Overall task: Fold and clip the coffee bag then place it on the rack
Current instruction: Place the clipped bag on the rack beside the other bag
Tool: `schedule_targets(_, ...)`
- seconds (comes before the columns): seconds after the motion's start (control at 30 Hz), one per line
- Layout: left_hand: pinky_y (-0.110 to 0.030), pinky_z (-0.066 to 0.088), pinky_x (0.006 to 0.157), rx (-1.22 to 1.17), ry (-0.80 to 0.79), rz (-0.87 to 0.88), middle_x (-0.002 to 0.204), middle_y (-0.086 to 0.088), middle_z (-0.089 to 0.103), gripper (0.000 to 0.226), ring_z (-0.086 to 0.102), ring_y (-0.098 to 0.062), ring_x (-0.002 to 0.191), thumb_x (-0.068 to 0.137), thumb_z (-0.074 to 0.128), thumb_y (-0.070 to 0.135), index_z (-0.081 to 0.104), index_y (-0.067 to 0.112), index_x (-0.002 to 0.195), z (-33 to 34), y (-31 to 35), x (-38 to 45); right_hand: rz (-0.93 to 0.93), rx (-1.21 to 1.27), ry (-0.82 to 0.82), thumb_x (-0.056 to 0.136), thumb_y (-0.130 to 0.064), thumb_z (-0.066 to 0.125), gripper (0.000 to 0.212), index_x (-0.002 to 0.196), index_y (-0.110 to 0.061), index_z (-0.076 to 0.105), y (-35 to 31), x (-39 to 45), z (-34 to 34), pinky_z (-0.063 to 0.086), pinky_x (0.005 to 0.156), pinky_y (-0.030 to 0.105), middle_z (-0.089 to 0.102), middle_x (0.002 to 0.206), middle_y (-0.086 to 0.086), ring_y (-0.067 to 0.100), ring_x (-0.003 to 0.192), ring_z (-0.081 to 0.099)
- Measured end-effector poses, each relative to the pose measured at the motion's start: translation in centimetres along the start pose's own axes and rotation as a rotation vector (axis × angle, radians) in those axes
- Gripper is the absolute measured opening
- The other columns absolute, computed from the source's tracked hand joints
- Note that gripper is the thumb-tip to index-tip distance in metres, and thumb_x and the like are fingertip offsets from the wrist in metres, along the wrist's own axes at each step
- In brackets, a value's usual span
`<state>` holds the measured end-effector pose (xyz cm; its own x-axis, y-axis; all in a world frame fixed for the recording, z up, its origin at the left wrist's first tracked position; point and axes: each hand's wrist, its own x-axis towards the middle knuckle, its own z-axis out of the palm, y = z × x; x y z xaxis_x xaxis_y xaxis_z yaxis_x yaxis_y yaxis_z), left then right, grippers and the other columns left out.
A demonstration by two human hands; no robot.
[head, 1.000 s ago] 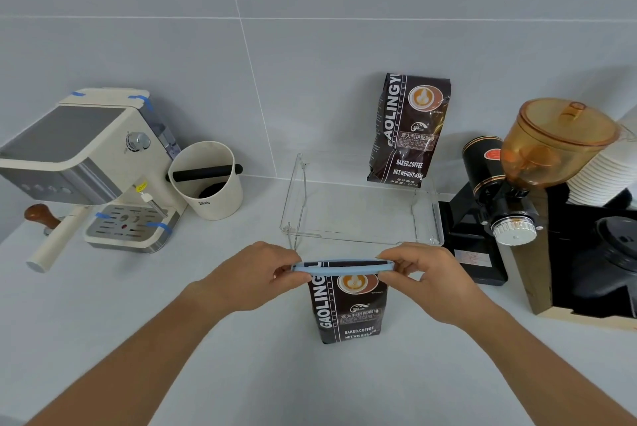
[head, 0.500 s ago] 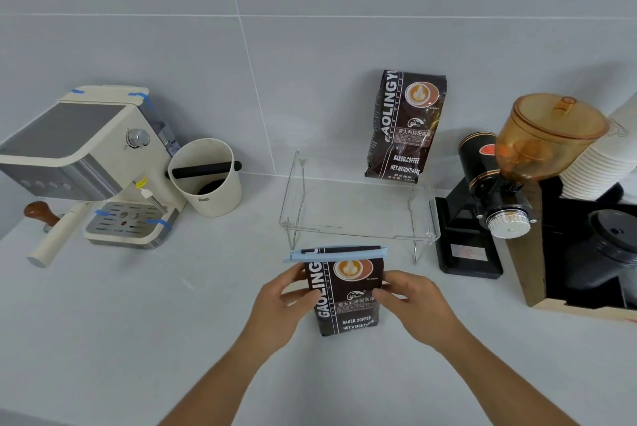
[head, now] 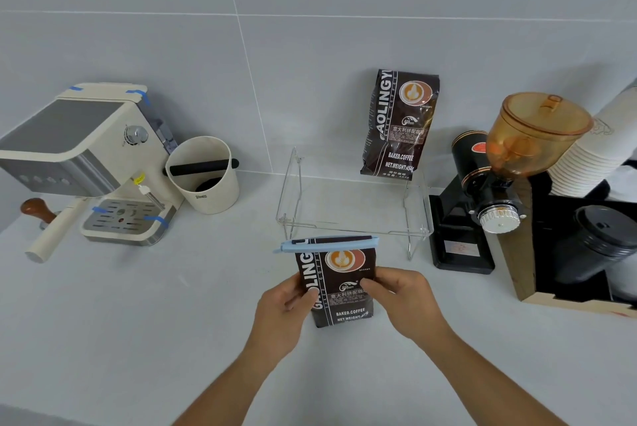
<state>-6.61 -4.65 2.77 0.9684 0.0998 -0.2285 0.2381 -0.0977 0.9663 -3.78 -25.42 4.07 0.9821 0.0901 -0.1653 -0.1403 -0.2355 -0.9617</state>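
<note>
Low in the centre of the frame, two bare forearms reach up from the bottom edge onto the pale counter (head: 138, 322). The left hand (head: 282, 305) and the right hand (head: 403, 298) grip the dark coffee bag (head: 339, 287) from either side, fingers (head: 374, 286) curled onto its front and edges. The bag stands upright, its base at the counter surface; whether it rests there or is just lifted cannot be told. Across its folded top sits a light blue clip (head: 327, 243), closed flat along the fold and jutting past the bag on both sides.

Just beyond the bag, in the middle of the frame, stands a clear rack (head: 417, 229). On it, toward its rear right, a second coffee bag (head: 400, 125) leans against the grey tiled wall.

To the right stands a black grinder (head: 482, 191) with an amber hopper, then stacked paper cups (head: 593, 153). At the left sit a cream espresso machine (head: 86, 156) and a cream knock box (head: 203, 174).
</note>
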Motion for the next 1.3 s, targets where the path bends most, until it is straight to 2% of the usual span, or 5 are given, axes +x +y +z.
schedule_targets(0.13,-0.016,0.055,0.083,0.039,0.028,0.095,0.101,0.014,0.077,0.03,0.071,-0.006,0.097,0.088,0.064,0.007,0.069,0.017,0.116,-0.8,2.9,-0.8,-0.046,0.027,0.0,0.087,-0.01,0.067,0.023,0.092,-0.03,0.078,-3.1,-0.2,-0.5,0.058,0.079,0.034,0.08,0.089,-0.008,0.008,0.082,0.073)
schedule_targets(0.53,-0.014,0.055,0.078,0.012,0.101,0.39,0.094,0.017,0.078,0.026,0.073,-0.004,0.09,0.088,0.064,0.007,0.073,0.024,0.106,-2.6,15.0,0.9,-0.258,0.102,0.006,0.088,-0.009,0.065,0.032,0.08,-0.038,0.073,-14.7,2.1,-2.4,0.054,0.059,0.013,0.079,0.08,-0.017,0.0,0.077,0.073)
schedule_targets(0.67,-0.017,0.056,0.08,-0.012,0.102,0.448,0.09,0.018,0.078,0.031,0.073,-0.002,0.087,0.088,0.063,0.004,0.072,0.032,0.098,-2.8,18.0,3.6,-0.287,0.107,0.019,0.088,-0.013,0.065,0.024,0.084,-0.035,0.074,-17.3,4.6,-3.0,0.057,0.068,0.022,0.079,0.085,-0.014,0.003,0.083,0.073)
schedule_targets(0.9,-0.035,0.055,0.089,0.003,0.101,0.443,0.099,0.004,0.079,0.026,0.073,-0.013,0.094,0.09,0.063,0.008,0.073,0.027,0.104,-2.8,19.6,9.7,-0.282,0.104,0.06,0.092,-0.01,0.06,0.025,0.092,-0.028,0.076,-18.5,9.8,-2.9,0.059,0.086,0.047,0.08,0.092,-0.005,0.016,0.09,0.075)
schedule_targets(1.3,-0.047,0.057,0.087,0.081,0.125,0.287,0.099,0.002,0.078,0.027,0.073,-0.019,0.093,0.093,0.059,0.018,0.072,0.042,0.088,-2.3,18.0,19.1,-0.196,-0.017,0.107,0.093,-0.016,0.055,0.022,0.099,-0.024,0.075,-15.8,19.0,-0.8,0.058,0.073,0.037,0.079,0.088,-0.005,0.009,0.075,0.072)
